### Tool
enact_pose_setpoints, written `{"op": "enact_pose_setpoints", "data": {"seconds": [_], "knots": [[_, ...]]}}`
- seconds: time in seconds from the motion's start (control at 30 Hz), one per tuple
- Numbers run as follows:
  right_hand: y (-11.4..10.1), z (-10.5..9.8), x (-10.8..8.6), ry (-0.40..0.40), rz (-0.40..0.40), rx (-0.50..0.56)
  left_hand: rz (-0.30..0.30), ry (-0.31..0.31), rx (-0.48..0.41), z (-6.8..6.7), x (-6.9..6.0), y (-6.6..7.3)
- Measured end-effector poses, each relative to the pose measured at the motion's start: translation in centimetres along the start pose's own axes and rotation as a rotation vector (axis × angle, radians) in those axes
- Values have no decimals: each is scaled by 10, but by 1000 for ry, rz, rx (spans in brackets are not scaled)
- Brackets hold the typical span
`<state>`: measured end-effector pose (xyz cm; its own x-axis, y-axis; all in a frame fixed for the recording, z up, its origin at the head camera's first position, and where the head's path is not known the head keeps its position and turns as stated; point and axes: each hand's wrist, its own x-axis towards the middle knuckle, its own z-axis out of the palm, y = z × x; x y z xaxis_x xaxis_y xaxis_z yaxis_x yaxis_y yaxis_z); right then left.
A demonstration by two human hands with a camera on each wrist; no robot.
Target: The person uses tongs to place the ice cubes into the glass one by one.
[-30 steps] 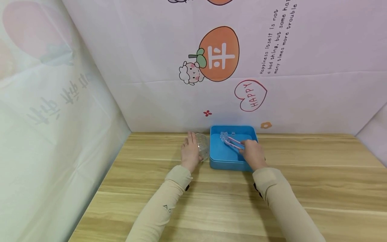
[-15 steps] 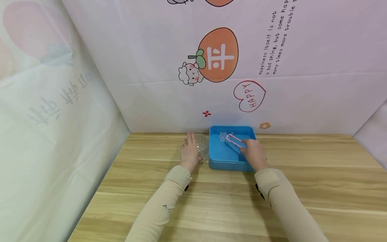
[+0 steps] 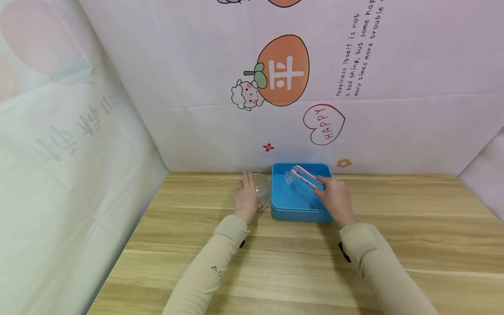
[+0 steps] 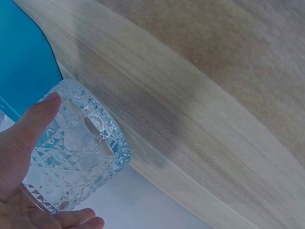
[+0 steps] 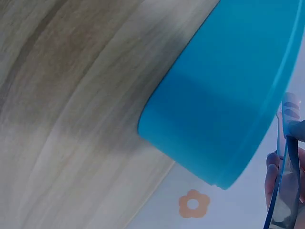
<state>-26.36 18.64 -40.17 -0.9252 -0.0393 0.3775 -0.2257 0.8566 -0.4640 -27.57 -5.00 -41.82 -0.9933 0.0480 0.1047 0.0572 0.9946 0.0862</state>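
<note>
The left hand [image 3: 246, 199] lies along the left side of a clear cut-glass cup [image 3: 262, 189]; the left wrist view shows its thumb against one wall and its fingers at the opposite side, so it grips the cup between them, seemingly to steady it. The cup stands on the wooden table [image 3: 271, 271], near the wall and just beside a blue box [image 3: 301, 215]. Whether the cup holds anything cannot be told, because its patterned glass blurs what is inside.

In the box, toward its far left, lie small clear pieces [image 3: 289, 178] in a close cluster; they run together too much to count. Above them reach pink tongs [image 3: 308, 178], with what looks like a clear piece at their tips, though it is too small to be sure that it is firmly held. At the right, the right hand [image 3: 336, 199] pinches the tongs between thumb and fingers.

The work with the tongs appears under way but unfinished: one piece seems to be picked up and is over the box, not at the cup, while the clustered pieces remain unlifted. How many are already dealt with does not show.
</note>
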Motion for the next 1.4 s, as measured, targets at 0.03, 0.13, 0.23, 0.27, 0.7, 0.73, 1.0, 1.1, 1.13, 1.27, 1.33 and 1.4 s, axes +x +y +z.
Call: {"op": "enact_pose_setpoints", "data": {"seconds": [0.03,0.13,0.23,0.27,0.7,0.73,1.0,1.1,1.13,1.27,1.33,1.4], "knots": [[-1,-1,0,1,-2,7,0,2,0,1,0,0],[-4,-3,-2,10,-18,15,-3,4,0,3,1,-1],[-7,-4,-2,25,-61,8,-5,1,-8,4,2,-2],[-8,-4,-2,31,-78,9,-5,0,-10,4,2,-2],[-25,2,-7,20,-251,67,-9,1,-18,0,1,-2],[-27,2,-7,10,-256,73,-9,1,-17,-1,1,-2],[-33,9,-8,-71,-286,90,-9,-1,-14,0,0,-1],[-34,11,-8,-90,-290,91,-12,-4,-30,0,1,-2],[-35,12,-8,-96,-288,91,-12,-5,-33,0,1,-2],[-37,14,-8,-117,-279,82,-10,0,-36,1,2,-2],[-38,14,-8,-124,-275,74,-7,3,-31,2,2,-2],[-38,14,-7,-135,-273,70,-5,2,-31,2,2,-2]]}}
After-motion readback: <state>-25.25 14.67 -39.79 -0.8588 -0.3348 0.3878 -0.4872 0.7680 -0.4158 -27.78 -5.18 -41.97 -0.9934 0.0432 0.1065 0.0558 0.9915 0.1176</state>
